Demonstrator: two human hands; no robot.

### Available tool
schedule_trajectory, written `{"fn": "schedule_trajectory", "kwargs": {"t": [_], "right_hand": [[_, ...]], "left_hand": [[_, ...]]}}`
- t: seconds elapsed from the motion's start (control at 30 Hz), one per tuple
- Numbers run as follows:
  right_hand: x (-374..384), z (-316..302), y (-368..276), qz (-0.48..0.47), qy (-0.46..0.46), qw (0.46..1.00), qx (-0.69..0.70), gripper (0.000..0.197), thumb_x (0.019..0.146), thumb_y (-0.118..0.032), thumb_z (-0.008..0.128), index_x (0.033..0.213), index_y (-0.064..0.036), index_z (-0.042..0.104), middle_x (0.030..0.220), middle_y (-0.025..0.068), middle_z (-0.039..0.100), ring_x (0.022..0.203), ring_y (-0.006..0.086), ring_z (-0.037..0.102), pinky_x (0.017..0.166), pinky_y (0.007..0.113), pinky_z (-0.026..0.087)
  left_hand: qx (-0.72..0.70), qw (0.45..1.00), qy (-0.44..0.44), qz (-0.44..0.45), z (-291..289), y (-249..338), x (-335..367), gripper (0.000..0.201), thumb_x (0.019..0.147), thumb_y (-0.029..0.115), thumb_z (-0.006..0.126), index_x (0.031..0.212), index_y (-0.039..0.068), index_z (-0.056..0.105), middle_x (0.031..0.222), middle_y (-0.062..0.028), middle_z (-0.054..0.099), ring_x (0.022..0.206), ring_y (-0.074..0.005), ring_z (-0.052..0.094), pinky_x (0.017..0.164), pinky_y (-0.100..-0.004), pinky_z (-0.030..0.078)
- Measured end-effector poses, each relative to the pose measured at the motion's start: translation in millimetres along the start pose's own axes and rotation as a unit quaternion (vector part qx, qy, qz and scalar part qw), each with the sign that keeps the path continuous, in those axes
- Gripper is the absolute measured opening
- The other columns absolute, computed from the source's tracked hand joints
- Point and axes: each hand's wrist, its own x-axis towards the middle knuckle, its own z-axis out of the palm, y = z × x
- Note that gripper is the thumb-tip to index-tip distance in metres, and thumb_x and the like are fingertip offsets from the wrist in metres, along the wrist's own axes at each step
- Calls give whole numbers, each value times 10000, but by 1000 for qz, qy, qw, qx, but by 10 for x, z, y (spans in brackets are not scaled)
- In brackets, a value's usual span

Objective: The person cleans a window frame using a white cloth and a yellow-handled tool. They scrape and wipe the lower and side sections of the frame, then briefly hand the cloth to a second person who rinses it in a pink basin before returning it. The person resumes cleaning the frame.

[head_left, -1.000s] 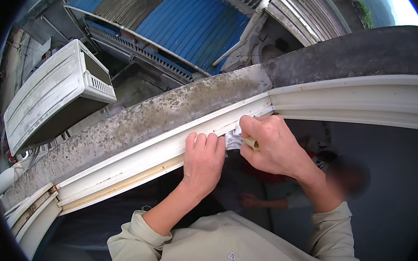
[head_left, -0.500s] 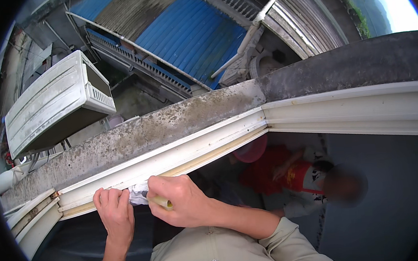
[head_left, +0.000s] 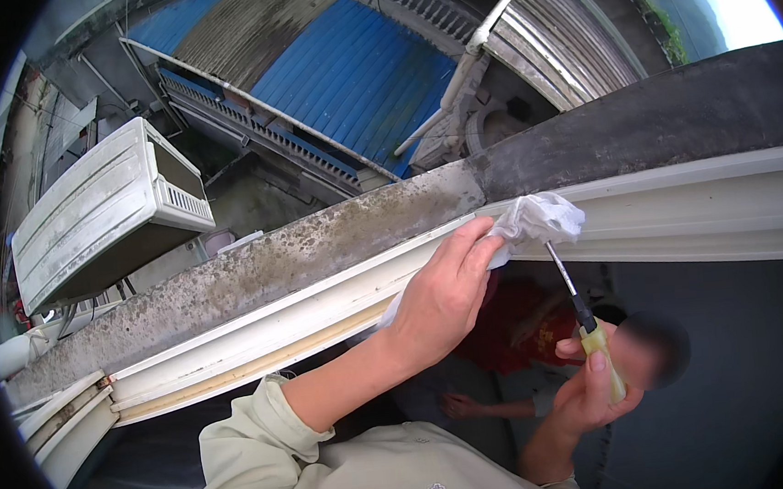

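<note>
L grip (head_left: 448,291) w/ white cloth (head_left: 541,218), R grip (head_left: 589,393) w/ yel-hdl screwdriver (head_left: 584,314).

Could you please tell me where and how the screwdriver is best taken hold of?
Probably by its yellowish handle, from below, where the right hand holds it. The handle is thicker than the thin metal shaft, which slants up and left toward the white cloth in the left hand.

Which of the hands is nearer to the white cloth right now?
Left. The left hand holds the white cloth; the right hand is apart from it, lower in the picture, gripping a screwdriver-like tool that points up toward the cloth.
</note>
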Motion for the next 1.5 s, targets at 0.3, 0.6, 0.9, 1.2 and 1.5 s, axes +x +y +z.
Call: {"fn": "schedule_trajectory", "kwargs": {"t": [0.3, 0.6, 0.9, 1.2, 1.5], "right_hand": [[-67, 131, 334, -37, -117, 986, -112, 224, 795, 45, 706, 980, 35, 580, 977, 257, 671, 749, 311, 708, 659, 363, 592], [98, 434, 832, -112, -241, 949, -171, 188, 775, 42, 709, 919, 6, 594, 871, 176, 618, 717, 372, 642, 615, 408, 538], [120, 503, 1038, -165, -180, 929, -280, 162, 797, 48, 686, 901, 7, 569, 873, 185, 588, 705, 382, 622, 604, 437, 518], [-416, 778, 733, -126, -252, 938, -202, 196, 771, 41, 709, 903, 20, 565, 894, 206, 620, 704, 394, 641, 622, 433, 541], [-134, -50, 127, -71, 34, 995, -56, 210, 879, 39, 640, 1039, 35, 505, 1076, 308, 642, 762, 285, 712, 685, 362, 610]], "left_hand": [[375, 907, -180, 59, 747, -677, -298, 299, 824, 131, 578, 1049, -50, 655, 1195, -186, 568, 1077, -279, 545, 908, -359, 456], [408, 901, -136, 52, -203, -348, -717, 382, 772, 83, 620, 1137, -24, 659, 1105, -131, 615, 1029, -288, 588, 849, -387, 461], [107, 988, 46, -103, 176, -341, -336, 375, 824, -46, 618, 1195, 8, 622, 1111, -162, 596, 937, -353, 644, 757, -405, 526], [288, 956, -38, -28, 169, -596, -605, 302, 787, 89, 653, 1073, 11, 599, 1041, -118, 589, 962, -302, 578, 796, -409, 490], [-67, 984, 112, -121, 338, -78, 123, 146, 855, 12, 686, 975, 14, 602, 876, -118, 645, 846, -223, 638, 755, -315, 497]]}}
